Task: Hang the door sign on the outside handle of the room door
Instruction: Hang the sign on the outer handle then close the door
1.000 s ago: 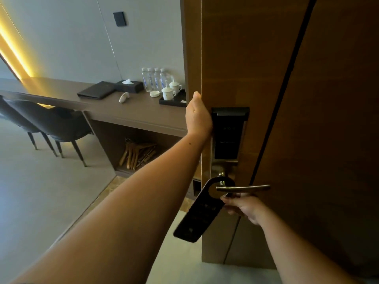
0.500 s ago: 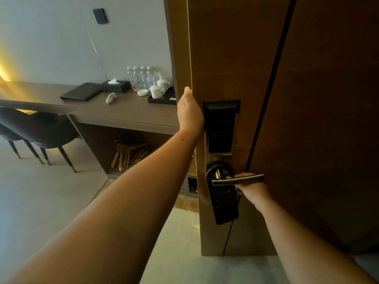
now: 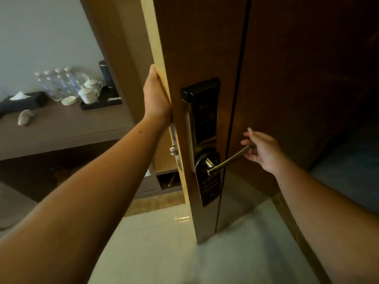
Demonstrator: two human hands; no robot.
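Note:
The dark door sign (image 3: 209, 185) hangs straight down from the metal lever handle (image 3: 227, 160) on the outer face of the wooden door (image 3: 287, 78), just below the black electronic lock panel (image 3: 203, 113). My left hand (image 3: 156, 99) grips the door's edge above the latch. My right hand (image 3: 263, 149) hovers at the tip of the lever with fingers spread and holds nothing.
Inside the room a long desk (image 3: 61, 128) carries water bottles (image 3: 57, 83), white cups (image 3: 88, 93) on a black tray and a tissue box (image 3: 22, 101). Pale tiled floor (image 3: 155, 242) lies under my arms. The door's latch (image 3: 174, 150) sticks out of its edge.
The sign went from held at a slant to hanging on the lever. My right hand has let go and moved out to the lever's tip. The view has moved closer to the door.

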